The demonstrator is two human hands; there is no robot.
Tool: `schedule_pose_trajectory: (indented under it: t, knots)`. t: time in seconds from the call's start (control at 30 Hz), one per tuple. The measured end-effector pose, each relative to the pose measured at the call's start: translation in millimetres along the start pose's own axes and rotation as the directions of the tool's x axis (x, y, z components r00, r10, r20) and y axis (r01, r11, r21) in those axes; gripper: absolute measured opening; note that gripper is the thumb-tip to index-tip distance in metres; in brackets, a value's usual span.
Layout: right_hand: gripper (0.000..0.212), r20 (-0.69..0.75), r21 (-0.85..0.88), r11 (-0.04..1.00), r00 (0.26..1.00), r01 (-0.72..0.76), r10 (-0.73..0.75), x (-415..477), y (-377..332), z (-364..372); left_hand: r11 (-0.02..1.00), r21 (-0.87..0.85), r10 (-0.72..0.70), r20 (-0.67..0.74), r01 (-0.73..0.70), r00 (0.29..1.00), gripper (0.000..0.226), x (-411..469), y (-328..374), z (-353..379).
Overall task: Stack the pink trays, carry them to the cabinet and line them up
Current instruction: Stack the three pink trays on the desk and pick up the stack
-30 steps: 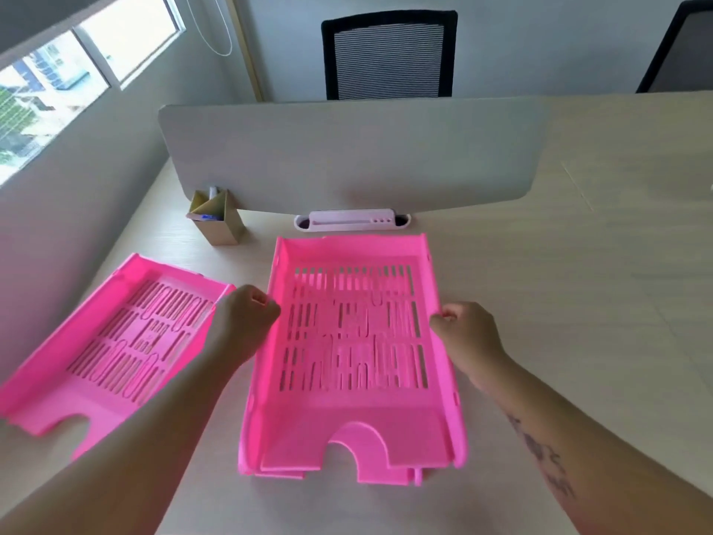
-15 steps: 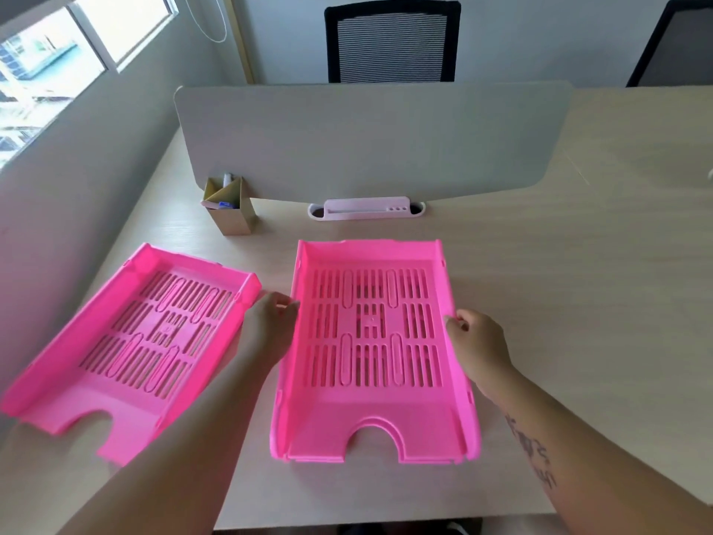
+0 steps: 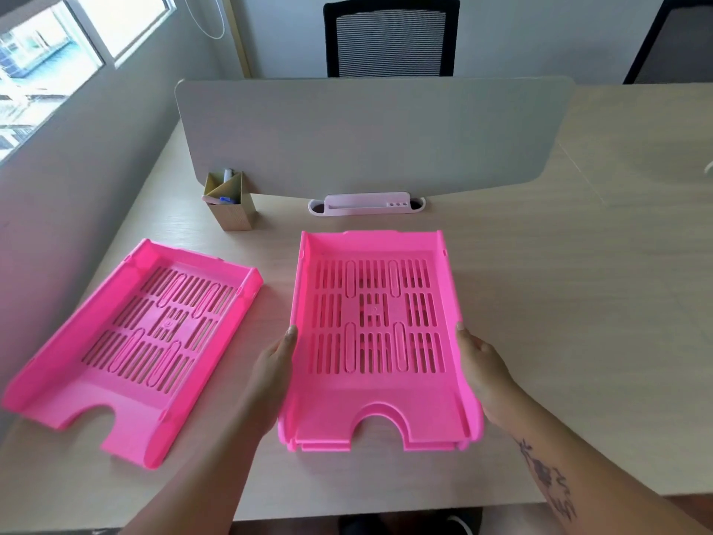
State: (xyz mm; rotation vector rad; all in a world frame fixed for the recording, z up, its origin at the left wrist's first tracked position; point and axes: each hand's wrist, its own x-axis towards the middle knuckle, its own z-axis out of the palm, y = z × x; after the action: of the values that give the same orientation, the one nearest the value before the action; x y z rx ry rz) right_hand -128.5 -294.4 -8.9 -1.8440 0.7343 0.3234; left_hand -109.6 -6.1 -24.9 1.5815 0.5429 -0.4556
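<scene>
- Both hands have slid back along the stacked trays (image 3: 376,341) since half a second ago, from mid-length toward the near half, and the thumbs that hooked over the rims now lie flat along the side walls.
- Nearest, the left hand (image 3: 276,368) presses its palm against the left wall of the stacked trays, fingers held together and pointing away from the person; only a fingertip shows above the rim.
- Opposite it, the right hand (image 3: 484,374) presses the right wall in the same flat way, fingers together, with a tattoo on the forearm behind it.
- Between the two palms, the stacked trays sit on the desk (image 3: 559,303); a second rim shows under the top one at the notched near end.
- Left of the stacked trays, apart from them and turned at an angle, a single pink tray (image 3: 131,349) lies on the desk, untouched.
- Beyond the stacked trays, a white cable slot (image 3: 366,204) sits at the foot of a grey divider panel (image 3: 370,137).
- Left of that slot, a cardboard pen holder (image 3: 231,204) stands by the panel.
- Behind the panel, a black mesh chair (image 3: 389,36) faces the desk.
</scene>
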Motion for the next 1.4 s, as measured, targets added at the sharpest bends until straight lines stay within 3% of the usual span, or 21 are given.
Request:
schedule_pose_trajectory:
  t: [0.2,0.3,0.33,0.43,0.57,0.7,0.83,1.03,1.2,1.4]
  knots:
    - [0.069,0.041,0.044,0.997,0.998,-0.059,0.057,5,-11,-4,0.999,-0.036,-0.011,0.048,0.012,0.999,0.063,6,2,4]
    - [0.09,0.068,0.053,0.996,0.995,-0.075,0.072,1,-11,-7,1.0,-0.016,-0.002,0.076,0.003,0.997,0.06,0,4,5]
    - [0.089,0.07,0.053,0.997,0.996,-0.058,0.054,-3,-10,-7,1.0,-0.006,0.007,0.088,-0.006,0.996,0.057,-4,4,5]
    - [0.056,0.073,-0.023,0.999,0.997,0.028,-0.026,-22,2,-8,0.999,0.019,0.046,0.096,-0.048,0.994,0.041,-21,-2,7]
    - [0.033,0.033,-0.05,0.995,0.996,0.085,-0.083,-48,45,2,0.991,0.078,0.11,0.006,-0.11,0.994,0.015,-51,-37,4]
    - [0.041,-0.062,-0.023,0.997,0.995,0.077,-0.078,-59,75,17,0.985,0.111,0.141,-0.098,-0.13,0.985,0.025,-69,-51,11]
    - [0.044,-0.111,-0.004,0.999,0.992,0.054,-0.054,-41,67,23,0.992,0.084,0.102,-0.066,-0.096,0.993,0.02,-48,-39,17]
    - [0.045,-0.114,0.07,0.997,0.993,0.035,-0.027,-3,43,16,0.988,0.115,0.111,-0.086,-0.1,0.99,0.027,-18,-21,30]
    - [0.042,-0.089,0.12,0.992,0.996,0.041,-0.031,-4,54,12,0.958,0.214,0.212,-0.075,-0.192,0.975,0.029,-31,-31,32]
    - [0.043,-0.11,0.141,0.989,0.993,0.055,-0.039,0,53,16,0.953,0.244,0.222,-0.162,-0.179,0.961,0.032,-27,-28,37]
